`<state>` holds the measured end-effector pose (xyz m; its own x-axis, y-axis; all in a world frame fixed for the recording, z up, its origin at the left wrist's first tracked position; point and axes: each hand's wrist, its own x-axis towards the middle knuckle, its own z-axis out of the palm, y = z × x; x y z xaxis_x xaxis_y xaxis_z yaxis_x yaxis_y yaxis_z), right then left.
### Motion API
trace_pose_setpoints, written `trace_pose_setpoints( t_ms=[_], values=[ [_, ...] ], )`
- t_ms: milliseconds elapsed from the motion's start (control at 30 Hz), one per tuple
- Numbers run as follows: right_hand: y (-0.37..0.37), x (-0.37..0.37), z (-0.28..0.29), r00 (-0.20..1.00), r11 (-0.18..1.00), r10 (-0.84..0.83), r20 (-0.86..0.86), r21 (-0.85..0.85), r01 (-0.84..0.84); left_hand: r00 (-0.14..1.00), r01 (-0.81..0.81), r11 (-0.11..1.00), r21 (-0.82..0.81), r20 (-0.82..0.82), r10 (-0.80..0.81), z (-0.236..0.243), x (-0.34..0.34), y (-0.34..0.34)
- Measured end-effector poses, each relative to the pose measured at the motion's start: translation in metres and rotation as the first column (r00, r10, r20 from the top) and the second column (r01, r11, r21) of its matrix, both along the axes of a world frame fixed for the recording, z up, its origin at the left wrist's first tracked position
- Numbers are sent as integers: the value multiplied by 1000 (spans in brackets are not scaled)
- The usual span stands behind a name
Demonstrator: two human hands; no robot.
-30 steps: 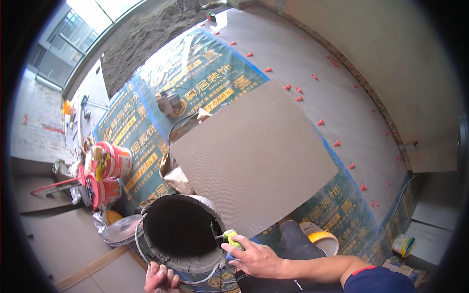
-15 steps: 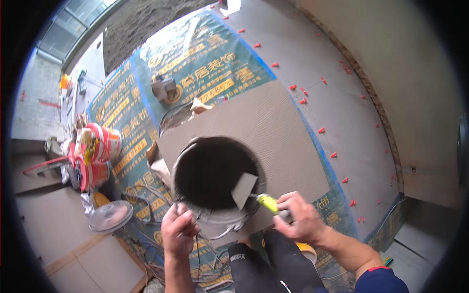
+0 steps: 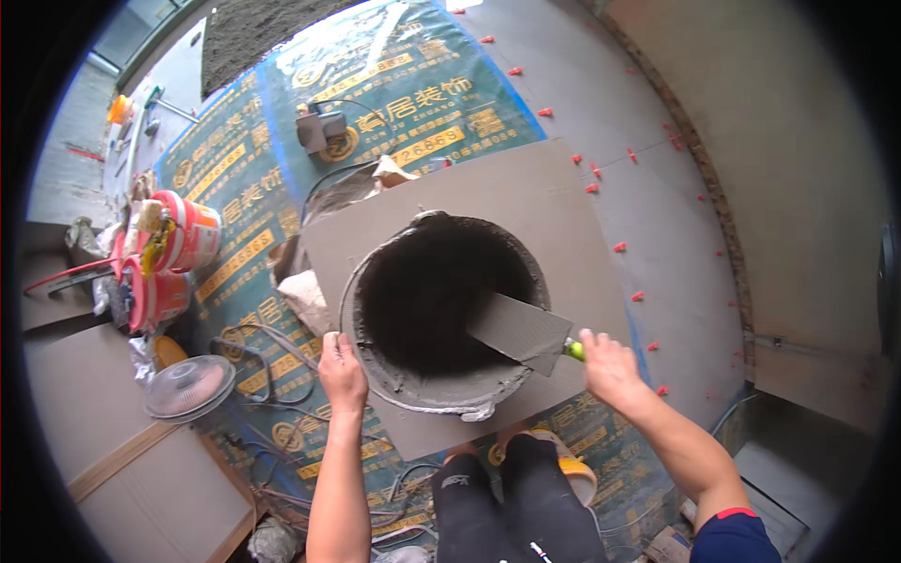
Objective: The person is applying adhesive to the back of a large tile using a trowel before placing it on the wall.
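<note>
Pale wall point(image 3: 779, 141) beside grey floor point(image 3: 671, 249)

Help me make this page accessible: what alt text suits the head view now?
A person's right hand holds a trowel angled into a grey-smeared bucket, the left hand at the bucket's rim. A grey tile lies beneath, green sheeting around it.

Green sheet point(image 3: 239, 208): spread over the floor, blue along its edges, printed in yellow
Sand point(image 3: 249, 38): a dark heap past the sheet's far left end
Orange container point(image 3: 119, 110): left of the sheet, towards its far end
Grey device point(image 3: 321, 130): lying on the sheet's far half
Red-and-white buckets point(image 3: 194, 232): two, side by side at the sheet's left edge
Clear round cover point(image 3: 190, 388): at the sheet's near left edge
Wood-edged panel point(image 3: 169, 493): left of the sheet's near end
Red clips point(image 3: 619, 248): dotted over the grey floor point(image 3: 690, 272), right of the sheet
</note>
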<state>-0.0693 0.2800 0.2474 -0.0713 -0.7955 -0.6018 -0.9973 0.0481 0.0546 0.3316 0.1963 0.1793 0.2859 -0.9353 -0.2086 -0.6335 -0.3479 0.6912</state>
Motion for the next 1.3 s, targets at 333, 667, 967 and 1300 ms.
trace_pose_setpoints(
  t_ms=[333,667,967,1300],
  values=[
    [84,-82,-20,982,975,-144,126,-155,162,949,-188,981,-45,-266,170,-43,-8,9],
    [95,-82,63,910,974,-211,357,-6,228,759,-178,984,-6,-637,134,-26,-23,2],
    [-73,-131,58,879,846,463,111,-350,-402,981,36,996,-83,-185,-51,87,-163,-44],
    [-100,-229,-32,942,995,71,329,-95,-42,958,186,981,-57,-212,-194,73,-160,-102]
  ],
)
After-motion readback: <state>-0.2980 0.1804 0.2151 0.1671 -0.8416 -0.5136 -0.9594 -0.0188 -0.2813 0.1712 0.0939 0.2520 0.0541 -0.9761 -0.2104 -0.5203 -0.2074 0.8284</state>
